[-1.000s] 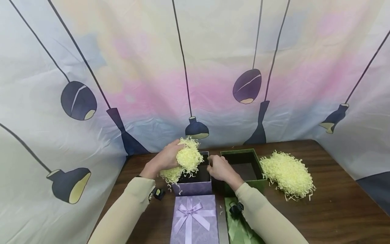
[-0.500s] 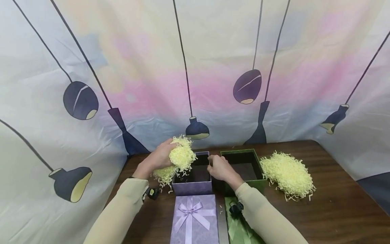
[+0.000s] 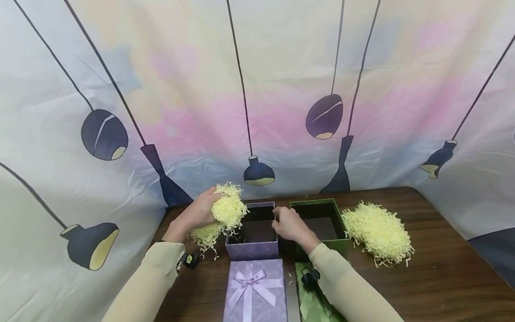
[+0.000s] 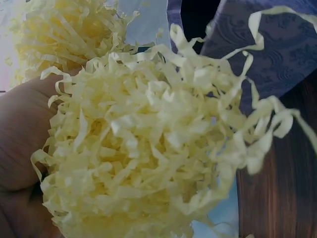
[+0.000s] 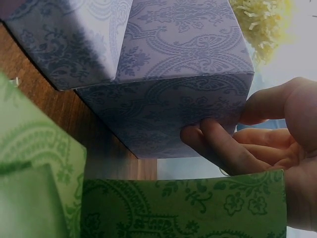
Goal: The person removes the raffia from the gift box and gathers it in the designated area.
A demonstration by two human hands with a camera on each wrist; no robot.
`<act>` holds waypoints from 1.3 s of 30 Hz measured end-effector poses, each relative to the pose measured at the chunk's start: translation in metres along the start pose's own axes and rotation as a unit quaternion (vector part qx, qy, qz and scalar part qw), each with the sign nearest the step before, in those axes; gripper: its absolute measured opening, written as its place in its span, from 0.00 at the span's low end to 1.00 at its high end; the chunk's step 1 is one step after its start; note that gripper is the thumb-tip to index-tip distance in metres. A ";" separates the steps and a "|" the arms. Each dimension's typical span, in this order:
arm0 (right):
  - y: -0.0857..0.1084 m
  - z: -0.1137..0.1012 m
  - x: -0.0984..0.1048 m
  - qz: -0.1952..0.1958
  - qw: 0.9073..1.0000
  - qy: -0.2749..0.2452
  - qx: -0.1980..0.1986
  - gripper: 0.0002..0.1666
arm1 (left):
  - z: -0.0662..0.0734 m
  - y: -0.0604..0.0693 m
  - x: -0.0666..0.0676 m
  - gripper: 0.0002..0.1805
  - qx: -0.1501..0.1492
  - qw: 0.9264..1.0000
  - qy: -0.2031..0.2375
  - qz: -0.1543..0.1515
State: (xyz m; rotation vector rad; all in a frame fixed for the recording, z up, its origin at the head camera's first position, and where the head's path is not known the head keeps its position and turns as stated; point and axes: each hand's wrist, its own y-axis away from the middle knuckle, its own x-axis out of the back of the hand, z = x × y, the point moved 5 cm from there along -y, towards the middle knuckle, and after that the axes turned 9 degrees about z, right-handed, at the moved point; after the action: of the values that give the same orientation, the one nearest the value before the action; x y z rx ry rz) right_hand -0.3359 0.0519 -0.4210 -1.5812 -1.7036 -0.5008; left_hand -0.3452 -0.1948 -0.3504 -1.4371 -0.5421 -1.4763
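My left hand [image 3: 198, 211] grips a clump of pale yellow shredded paper [image 3: 229, 211], held up just left of the purple box [image 3: 252, 251]; strands of it hang down past the box's left wall. In the left wrist view the shredded paper [image 4: 138, 144] fills most of the picture and hides the fingertips. My right hand [image 3: 293, 223] pinches the right wall of the purple box, which stands without its lid and shows a dark inside. The right wrist view shows the thumb at the rim and the fingers [image 5: 223, 144] against the box's patterned outer side [image 5: 163, 109].
A lidless green box [image 3: 322, 241] stands just right of the purple one. Farther right lies a heap of shredded paper [image 3: 378, 233]. In front are a purple lid [image 3: 257, 295] with a ribbon bow and a green lid [image 3: 318, 304], partly under the right forearm.
My left hand has moved left with the shredded paper, from over the purple box to beside its left wall. More of the box's inside shows. The right hand stays at the right wall.
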 end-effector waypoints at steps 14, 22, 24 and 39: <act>-0.002 0.003 -0.003 -0.010 1.000 -0.001 -0.014 0.25 | -0.025 0.015 -0.006 0.41 0.031 0.999 -0.003 -0.005; -0.002 0.002 -0.004 -0.013 1.000 0.003 -0.014 0.25 | -0.032 0.022 -0.007 0.40 0.022 1.000 -0.014 0.012; -0.002 0.002 -0.003 -0.006 1.000 0.008 -0.010 0.24 | -0.034 0.024 -0.007 0.40 0.020 0.999 -0.018 0.017; -0.003 0.003 -0.002 -0.012 1.000 0.000 -0.017 0.25 | -0.058 0.045 -0.009 0.40 0.050 0.998 -0.004 0.028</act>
State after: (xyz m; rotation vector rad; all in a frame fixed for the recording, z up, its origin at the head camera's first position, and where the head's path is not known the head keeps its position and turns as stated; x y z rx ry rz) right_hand -0.3392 0.0527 -0.4237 -1.5863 -1.7248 -0.5454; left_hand -0.3371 -0.2600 -0.3839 -1.3693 -0.5675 -1.3804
